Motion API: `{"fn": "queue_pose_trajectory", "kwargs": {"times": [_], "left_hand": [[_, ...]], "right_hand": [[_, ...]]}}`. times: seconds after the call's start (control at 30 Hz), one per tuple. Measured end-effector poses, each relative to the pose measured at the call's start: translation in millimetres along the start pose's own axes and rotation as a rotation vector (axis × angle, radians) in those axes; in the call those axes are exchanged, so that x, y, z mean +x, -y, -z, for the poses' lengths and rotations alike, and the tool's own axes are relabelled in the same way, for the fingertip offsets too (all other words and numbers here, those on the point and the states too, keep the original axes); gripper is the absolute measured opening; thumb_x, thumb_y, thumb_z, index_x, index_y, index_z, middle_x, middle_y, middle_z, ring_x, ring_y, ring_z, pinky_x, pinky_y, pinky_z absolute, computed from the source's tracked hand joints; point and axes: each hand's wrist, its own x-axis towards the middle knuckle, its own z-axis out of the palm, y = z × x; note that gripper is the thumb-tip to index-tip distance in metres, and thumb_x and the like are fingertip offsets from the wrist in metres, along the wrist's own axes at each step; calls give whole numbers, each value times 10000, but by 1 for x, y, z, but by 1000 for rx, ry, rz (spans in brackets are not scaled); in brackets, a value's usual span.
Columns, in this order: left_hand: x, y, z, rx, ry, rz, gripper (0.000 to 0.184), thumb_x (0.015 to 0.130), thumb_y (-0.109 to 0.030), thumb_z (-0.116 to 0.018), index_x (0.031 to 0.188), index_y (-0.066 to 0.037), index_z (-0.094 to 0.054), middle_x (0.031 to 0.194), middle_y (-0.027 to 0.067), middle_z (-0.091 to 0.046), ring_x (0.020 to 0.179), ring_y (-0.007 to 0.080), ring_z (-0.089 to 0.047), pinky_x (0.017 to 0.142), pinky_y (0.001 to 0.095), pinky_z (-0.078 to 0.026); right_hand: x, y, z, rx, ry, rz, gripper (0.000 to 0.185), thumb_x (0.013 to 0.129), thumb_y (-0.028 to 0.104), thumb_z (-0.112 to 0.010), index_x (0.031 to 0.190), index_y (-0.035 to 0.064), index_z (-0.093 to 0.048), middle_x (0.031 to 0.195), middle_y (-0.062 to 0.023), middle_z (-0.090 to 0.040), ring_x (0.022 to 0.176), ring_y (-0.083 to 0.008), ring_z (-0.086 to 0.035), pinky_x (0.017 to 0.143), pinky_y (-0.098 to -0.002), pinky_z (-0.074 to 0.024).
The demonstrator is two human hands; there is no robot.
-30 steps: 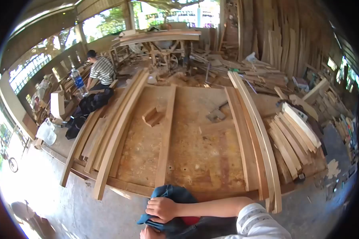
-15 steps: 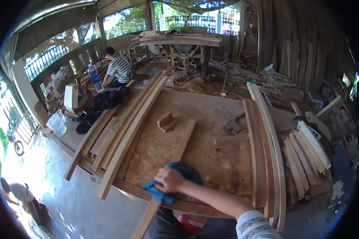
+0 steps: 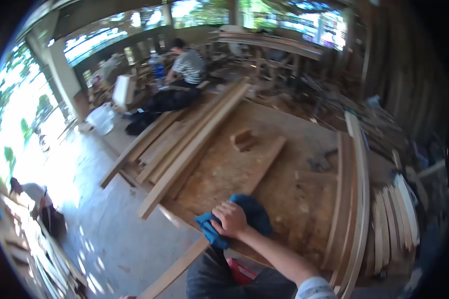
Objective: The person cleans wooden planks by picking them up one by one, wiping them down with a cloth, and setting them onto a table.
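Observation:
My right hand (image 3: pixel 229 218) is closed on a blue cloth (image 3: pixel 254 214) at the near edge of the workbench. The cloth lies over a long wooden strip (image 3: pixel 182 266), and my fingers press it around the wood. One end of the strip rests on the bench, while the other sticks out over the floor toward the bottom left. At the bottom edge of the view, a sliver of my left hand (image 3: pixel 128 297) shows beside the strip's near end; its fingers are mostly cut off.
Long wooden boards lie on the bench at left (image 3: pixel 194 149) and right (image 3: pixel 356 199). A small wooden block (image 3: pixel 243 140) sits mid-bench (image 3: pixel 219 169). Short curved pieces (image 3: pixel 391 224) are stacked at right. A person in a striped shirt (image 3: pixel 189 66) sits beyond; another person (image 3: pixel 35 199) is at lower left.
The view has swung left and blurred, so the bench appears farther right. My right hand still grips the cloth on the strip. A bit of my left hand has come into view at the bottom.

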Motion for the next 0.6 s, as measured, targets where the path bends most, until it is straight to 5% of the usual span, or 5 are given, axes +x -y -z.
{"fn": "queue_pose_trajectory", "kwargs": {"times": [0.2,0.23,0.3,0.43,0.6], "left_hand": [[-6,-130,15,-12,-47,-33,290,692,-249,-715,882,-32,-747,822,198,-705,843,380,-680,773,468,-548],[3,-120,-5,-38,-323,-394,267,721,-149,-691,968,-54,-731,965,196,-700,1015,386,-643,867,476,-515],[-40,-181,13,50,-916,-510,274,737,-67,-666,1009,-74,-702,1044,171,-676,1106,407,-583,932,500,-473],[-32,-166,-41,-553,-568,-1189,265,662,-156,-727,903,-52,-690,913,168,-680,852,419,-646,771,514,-523],[78,-194,27,-1140,-341,-736,709,803,-68,-702,1454,-66,-419,1440,117,-480,1244,219,-505,853,320,-487]], "right_hand": [[-7,40,-16,116,-90,134,239,737,301,-653,699,89,-548,715,-111,-580,726,-316,-604,692,-424,-481],[-4,39,-17,108,-104,145,239,737,301,-653,699,89,-548,715,-111,-580,726,-316,-604,692,-424,-481],[3,40,-17,148,-142,145,254,747,317,-655,685,85,-573,698,-116,-594,688,-326,-610,667,-428,-484],[60,69,37,186,-398,62,325,828,366,-616,709,63,-615,693,-144,-606,683,-346,-619,617,-449,-486],[188,113,175,490,-819,-52,389,924,368,-573,845,4,-685,726,-220,-638,713,-369,-658,615,-445,-446]]}}
